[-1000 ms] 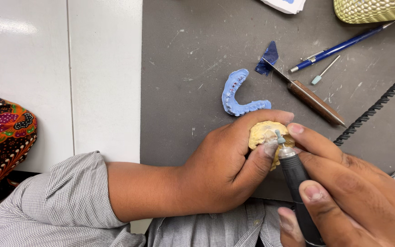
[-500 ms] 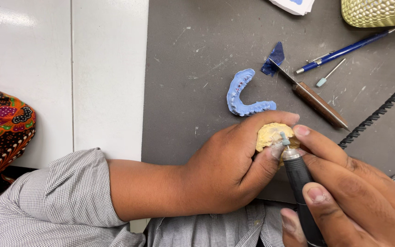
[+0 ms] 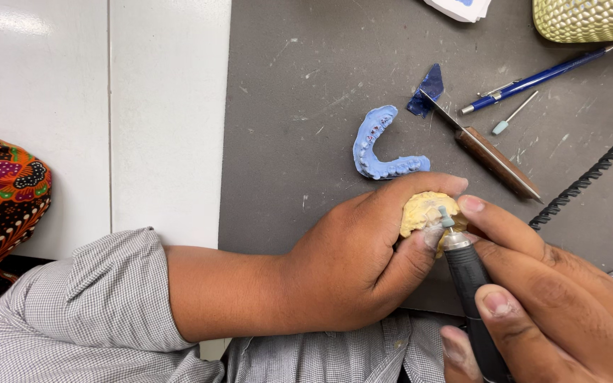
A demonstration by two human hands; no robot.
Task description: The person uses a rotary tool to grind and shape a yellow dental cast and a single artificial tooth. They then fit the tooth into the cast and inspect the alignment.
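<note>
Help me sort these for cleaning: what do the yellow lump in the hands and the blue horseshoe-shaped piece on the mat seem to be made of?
The yellow lump looks like cast plaster or dental stone: matte, chalky, with rough edges. The blue horseshoe-shaped piece looks like a moulded rubbery or waxy material, perhaps silicone: smooth, faintly glossy, with a row of tooth-shaped dents. Neither can be settled by look alone.

A blue arch-shaped dental impression [image 3: 381, 149] lies on the grey desk [image 3: 306, 85]. Just right of it sit a dark blue scrap [image 3: 426, 92] and a wooden-handled knife [image 3: 487, 154]; farther right, a blue pen [image 3: 540, 74], a small bur [image 3: 511, 115], and a yellow-green textured container [image 3: 590, 20] above.
</note>
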